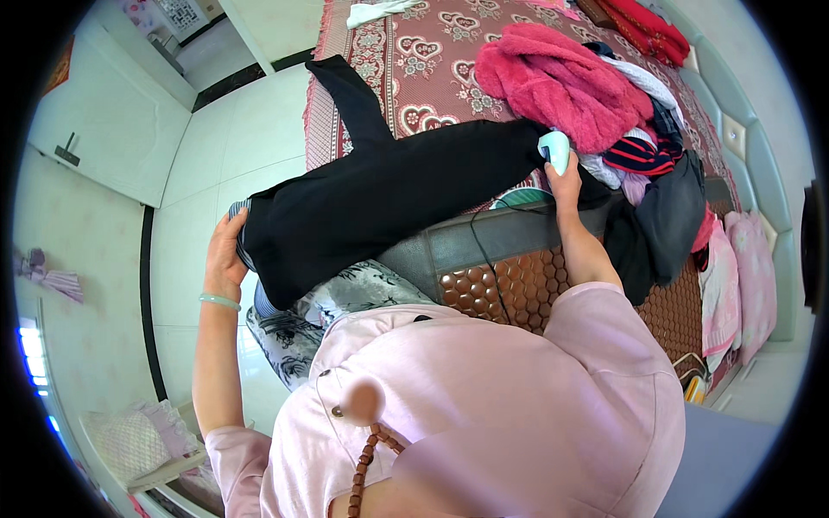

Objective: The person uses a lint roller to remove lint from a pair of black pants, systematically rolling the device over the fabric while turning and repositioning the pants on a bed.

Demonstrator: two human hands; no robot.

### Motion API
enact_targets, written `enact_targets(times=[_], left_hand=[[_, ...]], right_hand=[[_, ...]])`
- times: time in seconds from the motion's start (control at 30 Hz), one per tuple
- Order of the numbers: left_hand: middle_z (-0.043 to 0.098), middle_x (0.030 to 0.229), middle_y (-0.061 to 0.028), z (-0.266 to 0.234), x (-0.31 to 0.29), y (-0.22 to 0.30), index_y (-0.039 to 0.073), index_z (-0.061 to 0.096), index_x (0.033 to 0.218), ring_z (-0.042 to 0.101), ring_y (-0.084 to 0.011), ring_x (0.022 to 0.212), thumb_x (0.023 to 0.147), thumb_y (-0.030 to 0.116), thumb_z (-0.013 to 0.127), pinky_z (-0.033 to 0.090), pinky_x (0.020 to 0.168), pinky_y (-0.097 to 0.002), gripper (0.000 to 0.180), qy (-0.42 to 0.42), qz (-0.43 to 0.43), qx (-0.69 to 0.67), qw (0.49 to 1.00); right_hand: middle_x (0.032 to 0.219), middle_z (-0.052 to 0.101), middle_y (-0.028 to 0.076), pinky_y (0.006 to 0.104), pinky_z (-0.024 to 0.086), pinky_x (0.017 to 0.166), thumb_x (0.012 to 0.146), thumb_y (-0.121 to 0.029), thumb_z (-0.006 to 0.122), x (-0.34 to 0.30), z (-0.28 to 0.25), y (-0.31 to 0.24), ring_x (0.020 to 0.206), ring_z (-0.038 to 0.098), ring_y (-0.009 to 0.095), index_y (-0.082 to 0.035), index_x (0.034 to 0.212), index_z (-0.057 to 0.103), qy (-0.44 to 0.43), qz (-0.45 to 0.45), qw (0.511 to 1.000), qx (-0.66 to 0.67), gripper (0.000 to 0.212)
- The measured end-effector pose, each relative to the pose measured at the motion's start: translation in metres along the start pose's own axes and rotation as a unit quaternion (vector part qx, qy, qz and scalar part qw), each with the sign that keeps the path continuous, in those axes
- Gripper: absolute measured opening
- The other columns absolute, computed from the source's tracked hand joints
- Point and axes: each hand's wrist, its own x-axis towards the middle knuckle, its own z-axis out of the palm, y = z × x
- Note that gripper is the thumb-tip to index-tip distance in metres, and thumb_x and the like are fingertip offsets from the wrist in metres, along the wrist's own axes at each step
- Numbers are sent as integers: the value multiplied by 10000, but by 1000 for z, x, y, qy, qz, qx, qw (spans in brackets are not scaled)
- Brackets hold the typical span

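Observation:
A black long-sleeved garment (371, 190) stretches across my lap and the near edge of the bed, one sleeve reaching toward the far left. My left hand (226, 259) is closed on its left end, where blue-grey striped cloth (244, 237) shows at the edge. In my right hand (566, 183) is a mint-and-white handheld device that looks like a fabric shaver (554, 148). Its head is at the right end of the black garment; whether it touches the cloth I cannot tell. A thin black cord (484, 246) runs below it over the mat.
A pink fleece (566, 82) lies heaped with dark clothes (673, 211) to the right on the patterned bedspread (432, 56). A brown beaded mat (492, 289) covers the near bed edge. White tiled floor (233, 160) and a door (112, 104) are at left.

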Motion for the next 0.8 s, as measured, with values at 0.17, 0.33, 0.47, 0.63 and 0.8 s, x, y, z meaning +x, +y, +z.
enact_targets(times=[0.17,0.33,0.47,0.63,0.8], left_hand=[[714,1120,-66,-18,-35,24,56,624,1234,697,-172,1015,974,185,728,572,906,-333,309,-20,38,11,999],[680,1299,-110,-77,-84,67,46,566,1394,675,-217,1175,997,216,706,550,1008,-362,454,30,52,-9,998],[663,1333,-116,-115,-88,68,33,541,1429,664,-228,1195,1035,224,647,538,1031,-367,451,-8,63,36,997],[655,1338,-105,-143,-77,-2,27,521,1458,661,-207,1174,1043,213,629,539,1013,-344,467,32,0,67,997],[670,1314,-99,-161,-83,-75,30,513,1468,672,-203,1162,1049,167,611,548,1017,-338,452,21,-77,21,997]], right_hand=[[1161,681,264,482,524,929,822,-298,802,21,-57,-2,1080,680,432,-132,1438,480,18,-47,999,-13,714],[1232,670,191,400,505,979,845,-332,825,71,-184,-32,1109,664,296,-48,1431,522,84,-84,993,-4,718],[1264,670,207,406,509,976,852,-349,817,86,-202,-66,1136,671,332,-70,1428,524,119,-108,985,-60,703],[1235,675,245,469,521,945,854,-300,802,79,-132,-54,1104,672,435,-101,1433,501,92,-131,980,-120,682],[1210,680,212,433,520,956,856,-281,804,20,-79,-26,1083,688,378,-70,1423,514,59,-83,994,-33,670]])
